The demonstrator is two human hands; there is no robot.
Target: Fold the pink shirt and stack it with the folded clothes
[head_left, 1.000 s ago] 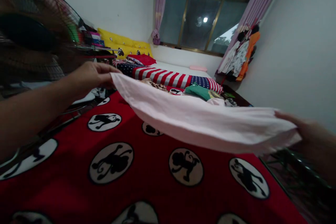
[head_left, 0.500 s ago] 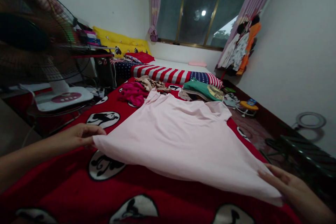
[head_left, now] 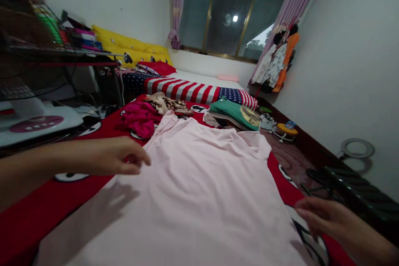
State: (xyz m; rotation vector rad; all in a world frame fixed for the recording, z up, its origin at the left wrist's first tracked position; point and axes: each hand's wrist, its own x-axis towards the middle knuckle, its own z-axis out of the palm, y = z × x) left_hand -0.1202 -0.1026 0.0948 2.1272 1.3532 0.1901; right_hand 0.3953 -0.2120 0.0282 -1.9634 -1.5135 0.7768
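A pale pink T-shirt (head_left: 205, 191) lies spread on the red bed cover (head_left: 93, 199), its sleeves and neck at the far end and its lower part running out at the bottom of the view. Above its left side hovers my left hand (head_left: 121, 156), open, thumb and fingers apart with nothing between them, casting a shadow on the cloth. My right hand (head_left: 333, 218) is just off the shirt's right edge, over the cover's patterned patch. Its fingers are loosely bent and open, with no cloth seen in them.
Beyond the shirt lie a magenta garment (head_left: 140, 118), a leopard-print cloth (head_left: 177, 105) and a green folded garment (head_left: 235, 113). A fan (head_left: 37, 120) stands at the left, a dark bench (head_left: 361, 191) at the right. A yellow stool (head_left: 286, 129) stands on the floor.
Both hands have let go of the shirt's hem. The shirt now lies flat, stretched toward me. My left hand has moved right, over the cloth; the view has shifted slightly.
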